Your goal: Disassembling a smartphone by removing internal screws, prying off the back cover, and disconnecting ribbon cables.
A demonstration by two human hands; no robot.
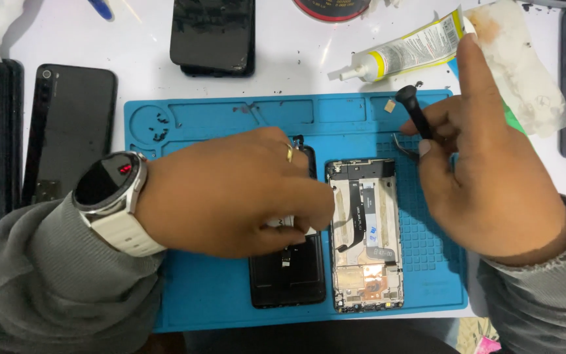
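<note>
A white bench [296, 65] fills almost the whole view, its surface smooth and evenly lit from above, with only soft, short shadows under what lies on it. Most of the middle is covered by a blue silicone work mat [230, 111] with moulded trays along its far edge and a grid of small squares on its right side; the mat bears dark specks and smudges. The bench top shows a few grey stains near the far edge. No wall, window or floor can be made out; below the near edge of the mat the view is dark and unclear.
</note>
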